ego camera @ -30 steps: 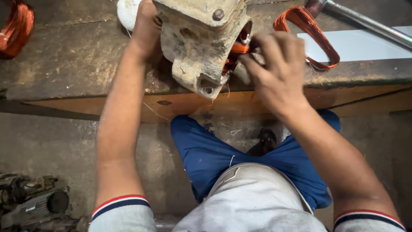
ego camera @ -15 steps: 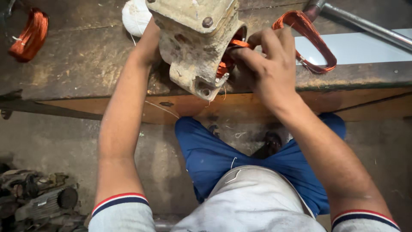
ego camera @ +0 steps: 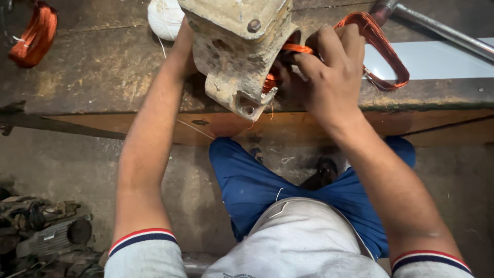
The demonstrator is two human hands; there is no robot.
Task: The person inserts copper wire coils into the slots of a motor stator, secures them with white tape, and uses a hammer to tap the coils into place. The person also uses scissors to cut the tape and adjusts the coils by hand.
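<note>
Fingers point(ego camera: 329, 51) of my right hand point(ego camera: 329, 87) pinch the copper wire coil point(ego camera: 381, 41), its grip pressed on the strand running into the open end of the motor housing point(ego camera: 239, 49). My left hand point(ego camera: 184, 44) lies against the housing's far side; I cannot tell its grip. The housing sits tilted at the desk point(ego camera: 103, 77) edge. Beyond it, a white thread ball point(ego camera: 163, 18); far left, another copper coil point(ego camera: 33, 36).
</note>
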